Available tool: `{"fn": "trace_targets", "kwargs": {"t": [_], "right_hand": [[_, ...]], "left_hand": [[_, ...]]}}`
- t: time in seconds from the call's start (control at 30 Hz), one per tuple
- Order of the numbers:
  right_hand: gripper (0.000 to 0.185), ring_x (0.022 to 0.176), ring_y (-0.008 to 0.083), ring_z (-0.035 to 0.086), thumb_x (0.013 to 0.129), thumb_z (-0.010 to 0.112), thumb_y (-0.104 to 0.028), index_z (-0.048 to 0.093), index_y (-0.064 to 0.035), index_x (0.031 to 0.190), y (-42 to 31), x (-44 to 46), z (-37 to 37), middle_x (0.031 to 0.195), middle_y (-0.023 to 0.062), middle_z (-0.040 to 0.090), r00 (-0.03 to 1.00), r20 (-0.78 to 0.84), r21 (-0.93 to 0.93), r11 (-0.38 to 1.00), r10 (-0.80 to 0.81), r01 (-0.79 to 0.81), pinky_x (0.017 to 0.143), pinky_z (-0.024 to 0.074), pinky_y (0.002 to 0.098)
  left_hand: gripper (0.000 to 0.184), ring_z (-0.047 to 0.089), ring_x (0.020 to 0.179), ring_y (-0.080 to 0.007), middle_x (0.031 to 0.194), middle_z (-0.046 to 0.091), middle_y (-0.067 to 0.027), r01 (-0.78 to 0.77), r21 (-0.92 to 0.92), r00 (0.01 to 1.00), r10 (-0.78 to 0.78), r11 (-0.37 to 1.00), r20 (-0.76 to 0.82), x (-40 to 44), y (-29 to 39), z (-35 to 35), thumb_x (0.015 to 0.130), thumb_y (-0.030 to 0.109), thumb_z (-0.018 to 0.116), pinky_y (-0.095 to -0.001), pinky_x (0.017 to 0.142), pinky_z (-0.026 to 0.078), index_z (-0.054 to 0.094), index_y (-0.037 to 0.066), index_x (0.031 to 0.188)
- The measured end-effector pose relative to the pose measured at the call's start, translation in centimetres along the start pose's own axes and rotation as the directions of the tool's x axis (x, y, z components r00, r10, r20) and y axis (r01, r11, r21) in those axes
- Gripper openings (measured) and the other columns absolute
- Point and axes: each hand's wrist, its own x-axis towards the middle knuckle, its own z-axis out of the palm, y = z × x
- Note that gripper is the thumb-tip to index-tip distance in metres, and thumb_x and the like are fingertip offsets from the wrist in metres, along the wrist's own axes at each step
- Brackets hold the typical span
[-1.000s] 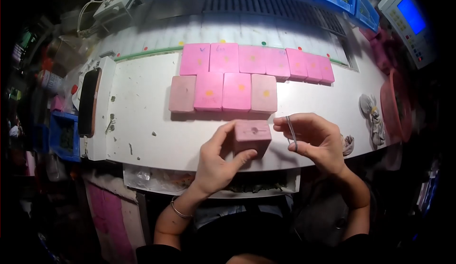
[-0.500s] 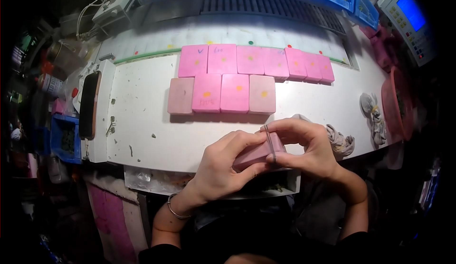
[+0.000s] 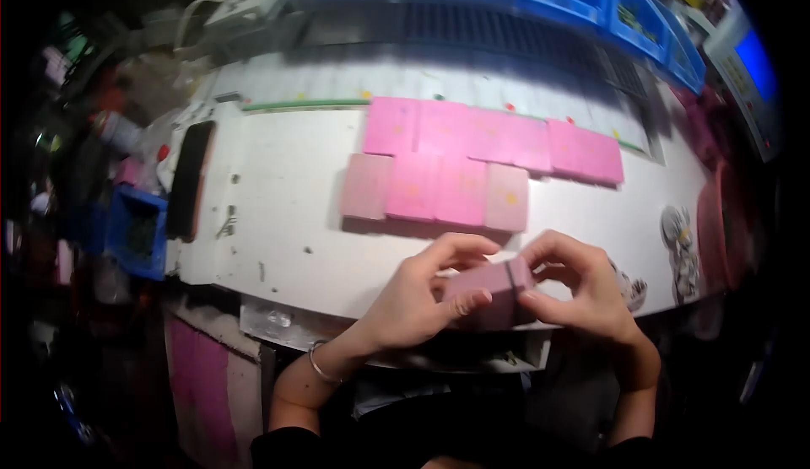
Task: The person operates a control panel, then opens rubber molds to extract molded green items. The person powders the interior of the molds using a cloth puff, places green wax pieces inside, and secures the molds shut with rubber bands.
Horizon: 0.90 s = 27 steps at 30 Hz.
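Together, left fingers (image 3: 469, 302) and right fingers (image 3: 544, 306) grasp a matte, boxy pink block (image 3: 479, 282) crossed by a thin dark band (image 3: 511, 278).

A single camera, worn on the person's head, looks forward and rather steeply down on the white table (image 3: 291, 165). The left hand (image 3: 412, 299) and the right hand (image 3: 596, 290) are in the near part, below the middle; the blue bins (image 3: 558, 7) are farther, at the top edge. Because of blur, the exact tilt is perhaps uncertain.
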Motion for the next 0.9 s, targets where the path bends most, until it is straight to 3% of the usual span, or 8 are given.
{"fn": "trace_targets", "kwargs": {"t": [0.1,0.2,0.3,0.33,0.47,0.6,0.83,0.9], "right_hand": [[0.028,0.087,0.0131,0.057,0.073,0.07,-0.005,0.057,0.0013,0.096,-0.5,0.4,0.2,0.093,0.0066,0.058,0.999,0.026,0.077,0.997,-0.032,0.03,0.077,0.0495,0.0274],[0.029,0.093,0.0155,0.056,0.075,0.065,-0.001,0.056,0.0038,0.102,-1.0,1.4,0.6,0.098,0.009,0.056,0.999,0.037,0.184,0.983,-0.03,0.022,0.082,0.0489,0.0305],[0.033,0.097,0.02,0.056,0.074,0.064,0.001,0.055,0.0041,0.106,0.1,2.5,0.7,0.104,0.0129,0.055,0.992,-0.06,0.142,0.983,-0.112,0.12,0.082,0.0485,0.0313],[0.04,0.101,0.0241,0.054,0.073,0.065,0.0,0.052,0.0039,0.111,0.5,2.8,0.2,0.11,0.0154,0.052,0.97,-0.097,-0.123,0.97,-0.224,0.211,0.085,0.0468,0.0333],[0.062,0.114,0.0352,0.044,0.07,0.068,-0.003,0.041,0.0029,0.126,1.7,2.9,0.2,0.127,0.0204,0.042,0.924,-0.04,-0.722,0.651,-0.38,0.236,0.095,0.0386,0.0395],[0.072,0.121,0.0429,0.034,0.065,0.069,-0.004,0.036,0.0029,0.129,3.2,3.1,1.3,0.135,0.0256,0.031,0.91,0.072,-0.797,0.524,-0.409,0.299,0.099,0.0321,0.0465],[0.076,0.123,0.0465,0.03,0.062,0.071,-0.005,0.036,0.0029,0.129,3.5,3.6,1.9,0.135,0.0297,0.027,0.913,0.124,-0.827,0.468,-0.388,0.312,0.101,0.0302,0.0497],[0.076,0.123,0.0465,0.03,0.063,0.071,-0.005,0.036,0.0022,0.13,3.2,3.6,1.6,0.135,0.0295,0.027,0.919,0.115,-0.827,0.476,-0.377,0.299,0.101,0.03,0.0495]], "left_hand": [[0.086,0.054,0.092,-0.0153,0.11,0.055,-0.0092,0.239,-0.062,0.931,-0.211,0.969,0.297,1.2,0.7,-2.3,0.081,0.069,0.038,-0.0234,0.069,0.047,0.035,0.0,0.132],[0.055,0.052,0.079,-0.0107,0.096,0.06,-0.0061,0.35,-0.117,0.868,-0.274,0.93,0.414,1.5,0.8,-3.3,0.094,0.047,0.036,-0.0207,0.054,0.044,0.057,-0.002,0.109],[0.046,0.055,0.08,-0.0109,0.094,0.061,-0.0067,0.437,0.074,0.875,-0.443,0.896,0.196,2.1,3.7,-5.4,0.097,0.037,0.037,-0.0223,0.062,0.047,0.06,-0.002,0.099],[0.041,0.058,0.078,-0.0122,0.092,0.061,-0.0074,0.315,-0.237,0.943,-0.275,0.919,0.187,2.2,2.8,-6.3,0.095,0.034,0.043,-0.0242,0.067,0.049,0.058,-0.003,0.103],[0.032,0.061,0.073,-0.012,0.092,0.062,-0.0081,0.177,-0.195,0.939,-0.224,0.965,-0.26,4.0,4.5,-11.1,0.09,0.022,0.054,-0.0236,0.062,0.048,0.055,-0.002,0.111],[0.032,0.062,0.077,-0.0111,0.094,0.063,-0.0061,0.169,0.115,0.815,-0.073,0.979,-0.574,5.3,7.5,-15.7,0.088,0.018,0.055,-0.0186,0.05,0.039,0.055,0.002,0.115],[0.041,0.063,0.077,-0.0146,0.094,0.063,-0.0086,0.178,0.426,0.608,0.241,0.887,-0.756,10.1,9.0,-28.1,0.072,0.011,0.069,-0.0231,0.066,0.053,0.057,-0.007,0.107],[0.05,0.064,0.078,-0.0177,0.093,0.064,-0.0115,0.451,0.656,0.479,0.456,0.605,-0.75,11.8,7.5,-33.0,0.061,0.015,0.074,-0.0266,0.065,0.052,0.059,-0.005,0.105]]}}
